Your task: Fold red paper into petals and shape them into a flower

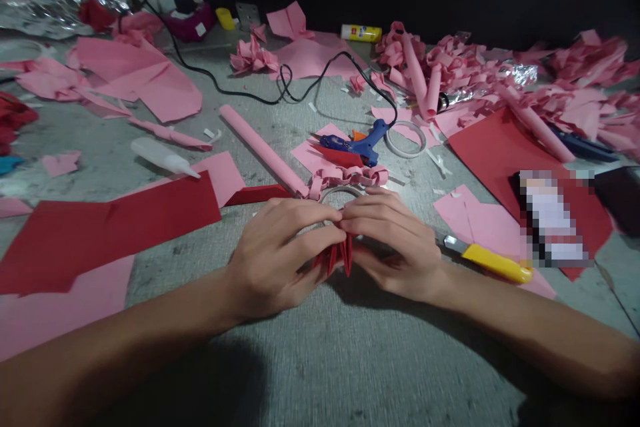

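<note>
Both my hands meet over a small folded red paper piece point(340, 257) on the grey table point(350, 360). My left hand point(280, 247) curls its fingers over the piece from the left. From the right, my right hand point(393, 240) pinches the same piece, fingertips touching the left hand's. Most of the red paper is hidden under the fingers; only pleated folds show below them. A tape ring point(337, 195) lies just behind my hands.
A pink paper roll point(263, 150), blue glue gun point(357, 143) with black cord, a second tape ring point(406, 140), glue bottle point(163, 157), yellow utility knife point(493, 261), red sheets point(110, 227) and pink scraps point(500, 73) lie around.
</note>
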Motion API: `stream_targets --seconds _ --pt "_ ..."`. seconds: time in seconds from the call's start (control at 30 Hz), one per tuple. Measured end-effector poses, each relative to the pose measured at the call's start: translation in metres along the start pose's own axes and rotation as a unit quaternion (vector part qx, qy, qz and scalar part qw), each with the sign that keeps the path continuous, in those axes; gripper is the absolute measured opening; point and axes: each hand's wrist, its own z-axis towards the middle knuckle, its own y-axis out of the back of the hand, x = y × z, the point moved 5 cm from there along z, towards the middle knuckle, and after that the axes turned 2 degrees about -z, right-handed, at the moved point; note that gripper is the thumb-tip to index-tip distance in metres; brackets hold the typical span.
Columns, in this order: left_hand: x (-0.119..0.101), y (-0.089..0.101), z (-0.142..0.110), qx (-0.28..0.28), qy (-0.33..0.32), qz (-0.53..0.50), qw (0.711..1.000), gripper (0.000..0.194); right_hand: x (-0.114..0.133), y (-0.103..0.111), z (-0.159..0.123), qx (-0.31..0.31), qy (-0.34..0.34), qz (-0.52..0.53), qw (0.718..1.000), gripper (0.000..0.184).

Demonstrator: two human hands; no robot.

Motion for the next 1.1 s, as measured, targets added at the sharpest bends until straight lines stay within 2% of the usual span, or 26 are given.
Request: stream_targets --seconds 0.17,0.3,0.4,0.53,0.63,0.73,0.9,0.97,1.1 --pt "0.006 -0.004 0.001 0.015 0.045 -0.073 0.996 0.029 -0.005 -0.004 -0.002 0.007 -0.033 0.050 0.998 0.027" --pt "0.012 -0.005 0.004 0.044 0.095 -0.152 0.983 0.028 -0.014 -0.008 -0.005 0.018 -0.104 0.142 0.984 0.029" --pt "0.015 -0.005 0.008 0.065 0.144 -0.210 0.965 0.027 -0.021 -0.010 -0.002 0.044 -0.171 0.235 0.956 0.029" --pt "0.014 -0.006 0.010 0.117 0.216 -0.275 0.930 0.021 -0.023 -0.010 0.006 0.119 -0.217 0.347 0.905 0.025" --pt "0.013 -0.008 0.009 0.152 0.267 -0.304 0.902 0.016 -0.023 -0.011 0.007 0.171 -0.247 0.398 0.867 0.019" --pt "0.013 -0.011 0.006 0.170 0.288 -0.326 0.884 0.015 -0.025 -0.012 0.004 0.189 -0.265 0.422 0.846 0.014" --pt "0.017 -0.014 0.000 0.140 0.324 -0.366 0.861 0.013 -0.033 -0.014 0.000 0.164 -0.290 0.436 0.836 0.011" --pt "0.021 -0.015 -0.002 0.116 0.353 -0.393 0.841 0.011 -0.037 -0.014 -0.001 0.145 -0.297 0.436 0.837 0.009" --pt "0.028 -0.021 -0.004 0.083 0.399 -0.457 0.791 0.021 -0.042 -0.015 -0.001 0.137 -0.305 0.431 0.838 0.007"
